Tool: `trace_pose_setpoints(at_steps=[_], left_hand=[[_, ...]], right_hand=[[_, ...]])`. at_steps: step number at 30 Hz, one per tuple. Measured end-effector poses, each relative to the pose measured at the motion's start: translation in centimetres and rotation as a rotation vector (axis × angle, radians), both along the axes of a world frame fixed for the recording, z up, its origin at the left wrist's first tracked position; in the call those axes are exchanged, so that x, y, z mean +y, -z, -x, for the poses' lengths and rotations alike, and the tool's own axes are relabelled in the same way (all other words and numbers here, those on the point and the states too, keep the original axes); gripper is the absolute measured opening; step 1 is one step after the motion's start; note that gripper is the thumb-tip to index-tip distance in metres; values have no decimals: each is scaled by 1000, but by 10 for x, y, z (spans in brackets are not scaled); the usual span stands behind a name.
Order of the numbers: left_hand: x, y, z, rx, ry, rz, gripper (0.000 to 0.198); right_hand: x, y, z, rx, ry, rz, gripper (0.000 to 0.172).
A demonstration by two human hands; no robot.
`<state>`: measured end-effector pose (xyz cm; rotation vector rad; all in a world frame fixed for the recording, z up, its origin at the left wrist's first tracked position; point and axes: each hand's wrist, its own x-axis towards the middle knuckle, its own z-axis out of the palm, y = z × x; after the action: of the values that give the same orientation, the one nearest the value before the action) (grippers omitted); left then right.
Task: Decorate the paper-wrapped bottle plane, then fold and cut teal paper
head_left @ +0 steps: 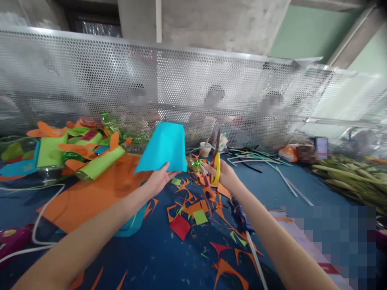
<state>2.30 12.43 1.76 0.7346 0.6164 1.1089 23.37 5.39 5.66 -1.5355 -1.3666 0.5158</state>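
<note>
My left hand (159,180) grips the lower edge of a bright blue felt sheet (165,147), which stands up and curves over at the top. To its right, my right hand (225,174) is closed round yellow-handled scissors (216,169), their blades pointing up and away from me. The scissors are apart from the sheet. Just beyond and between my hands lies a green-capped clear bottle (193,163), partly hidden. Under the left forearm is a large orange felt sheet (99,189), with another blue piece (133,223) beside it.
Orange offcuts (193,207), a red square (179,226) and a green square (200,217) litter the blue table. Felt-wrapped bottles (101,163) crowd the left, near a purple glue gun (15,241) with a white cord. A perforated metal screen (181,88) runs behind; people sit beyond it.
</note>
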Motion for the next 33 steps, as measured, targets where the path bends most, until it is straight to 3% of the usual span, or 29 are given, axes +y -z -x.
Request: trace_pose_setpoints(at_steps=[3, 7, 13, 19, 27, 33], left_hand=[[3, 2, 0, -14, -40, -21, 34], [3, 6, -1, -11, -19, 1, 32], [-6, 14, -5, 13, 114, 108, 26], [-14, 15, -8, -29, 206, 141, 31], [-46, -17, -14, -15, 265, 244, 40], [-65, -38, -17, 9, 223, 297, 45]], right_hand=[[-15, -5, 33, 45, -88, -36, 34], [-29, -15, 67, 632, -374, -79, 23], [-35, -28, 60, 1025, -456, 32, 11], [-38, -29, 56, 1289, -598, 55, 13], [-33, -22, 54, 1506, -505, -8, 12], [-28, -15, 53, 1362, -440, -96, 14]])
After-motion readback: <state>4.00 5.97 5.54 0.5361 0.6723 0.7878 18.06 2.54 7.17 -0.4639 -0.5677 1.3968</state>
